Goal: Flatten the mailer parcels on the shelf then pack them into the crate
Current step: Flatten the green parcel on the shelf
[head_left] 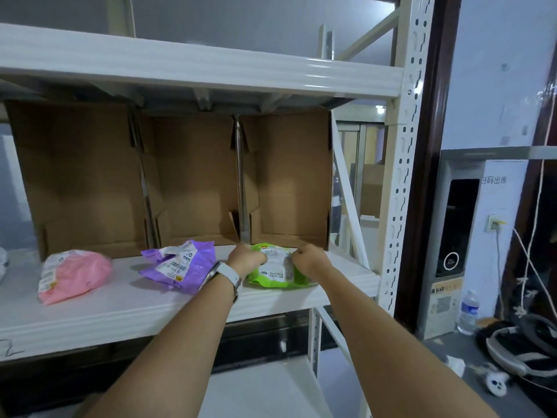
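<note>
Both forearms are extended toward one o'clock; the crinkled green mailer (278, 271) on the white shelf (126, 303) is pinched by curled left hand (246, 258) and right hand (310, 260).

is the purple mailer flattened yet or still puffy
Still puffy. The purple mailer lies crumpled and bulging on the shelf, its label creased; both hands are on the green mailer instead.

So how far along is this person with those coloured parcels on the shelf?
Early on. Nothing looks packed yet: no crate is in view, and all three parcels lie on the shelf. In hand: the left hand and right hand both grip the green mailer, apparently flattening it. Left: the purple mailer and pink mailer look puffy and untouched, then all the packing.
</note>
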### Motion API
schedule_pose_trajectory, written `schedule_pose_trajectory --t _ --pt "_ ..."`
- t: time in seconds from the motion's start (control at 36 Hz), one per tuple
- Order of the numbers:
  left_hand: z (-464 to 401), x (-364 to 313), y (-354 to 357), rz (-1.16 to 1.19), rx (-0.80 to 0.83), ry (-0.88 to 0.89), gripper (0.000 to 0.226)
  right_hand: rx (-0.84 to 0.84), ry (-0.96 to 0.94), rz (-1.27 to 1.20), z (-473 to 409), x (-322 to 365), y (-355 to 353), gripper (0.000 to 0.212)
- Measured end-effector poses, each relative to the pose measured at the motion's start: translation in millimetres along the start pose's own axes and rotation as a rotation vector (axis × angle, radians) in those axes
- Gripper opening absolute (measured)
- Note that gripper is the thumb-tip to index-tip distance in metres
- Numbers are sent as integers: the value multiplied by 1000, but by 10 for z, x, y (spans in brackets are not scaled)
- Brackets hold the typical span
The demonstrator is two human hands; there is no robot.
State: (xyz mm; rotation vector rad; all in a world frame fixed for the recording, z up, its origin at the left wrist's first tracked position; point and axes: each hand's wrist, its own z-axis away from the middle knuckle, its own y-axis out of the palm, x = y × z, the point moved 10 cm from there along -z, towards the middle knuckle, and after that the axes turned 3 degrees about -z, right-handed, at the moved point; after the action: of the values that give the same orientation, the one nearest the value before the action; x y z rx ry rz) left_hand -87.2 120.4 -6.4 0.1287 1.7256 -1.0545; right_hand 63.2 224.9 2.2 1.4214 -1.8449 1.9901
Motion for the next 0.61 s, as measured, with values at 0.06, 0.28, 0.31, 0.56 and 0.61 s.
schedule_pose_trajectory --t 0.06,0.28,0.31,0.56,0.61 --pt "27 5 15 13 25 -2 31 -6 14 -5 34 8 2 37" --pt "-99 114 45 83 116 -8 68 -31 56 -19 165 23 17 36" --pt "-60 86 21 95 114 1 65 -35 66 -29 164 29 12 36" --pt "-159 99 -37 200 73 -28 42 -32 116 -94 20 105 21 35" --pt "-232 97 9 217 73 -40 45 -36 124 -107 -25 105 9 34"
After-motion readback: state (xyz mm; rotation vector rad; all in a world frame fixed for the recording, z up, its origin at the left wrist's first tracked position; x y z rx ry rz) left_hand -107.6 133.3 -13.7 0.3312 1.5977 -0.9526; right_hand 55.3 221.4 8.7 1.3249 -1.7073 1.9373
